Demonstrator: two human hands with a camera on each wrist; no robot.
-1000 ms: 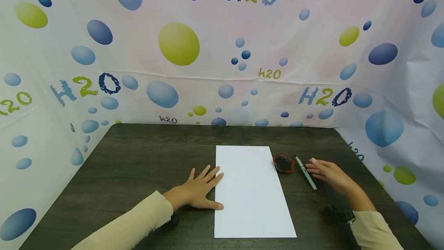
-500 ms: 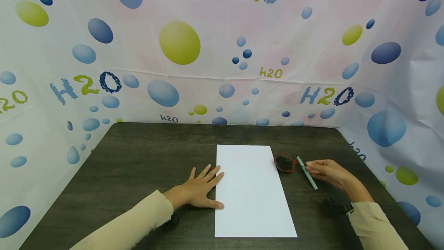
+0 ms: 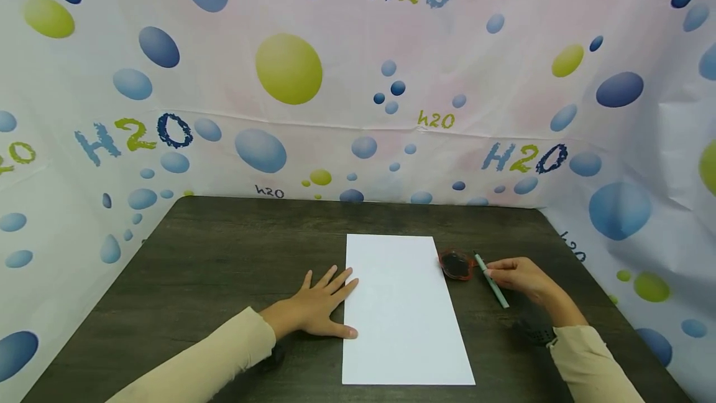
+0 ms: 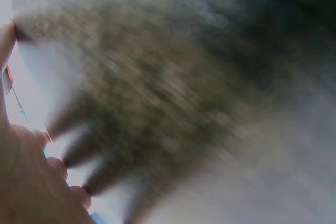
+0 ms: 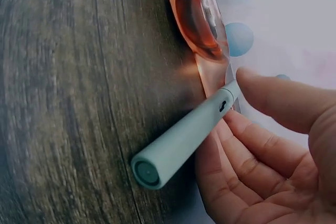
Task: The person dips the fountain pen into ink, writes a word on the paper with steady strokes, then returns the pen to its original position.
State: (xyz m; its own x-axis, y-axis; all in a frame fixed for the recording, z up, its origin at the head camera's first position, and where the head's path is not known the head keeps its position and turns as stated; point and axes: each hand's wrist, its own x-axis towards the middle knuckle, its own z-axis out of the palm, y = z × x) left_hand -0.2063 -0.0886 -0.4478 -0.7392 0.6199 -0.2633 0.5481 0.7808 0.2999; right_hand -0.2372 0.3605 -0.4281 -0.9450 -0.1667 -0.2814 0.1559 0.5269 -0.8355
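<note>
My left hand (image 3: pixel 317 311) lies spread on the left edge of a white sheet of paper (image 3: pixel 405 316), with thumb and fingertips on the sheet. In the left wrist view, that hand (image 4: pixel 39 177) shows at the lower left beside a blur. To the right of the paper, my right hand (image 3: pixel 523 278) pinches a pale green pen (image 3: pixel 496 291) near its upper part. In the right wrist view, thumb and fingers of the right hand (image 5: pixel 268 150) close around the pen (image 5: pixel 181 140), its flat round end toward the camera and low over the dark wood.
A translucent red-rimmed thing with a dark middle (image 3: pixel 456 265) lies between the paper and the pen, close to both. Dark wooden table (image 3: pixel 235 235) surrounds the sheet. A white printed curtain (image 3: pixel 335 142) rises behind the table and along its sides.
My right hand has moved left onto the pen, and its thumb and fingers have closed on it. The left hand keeps its place on the paper.
</note>
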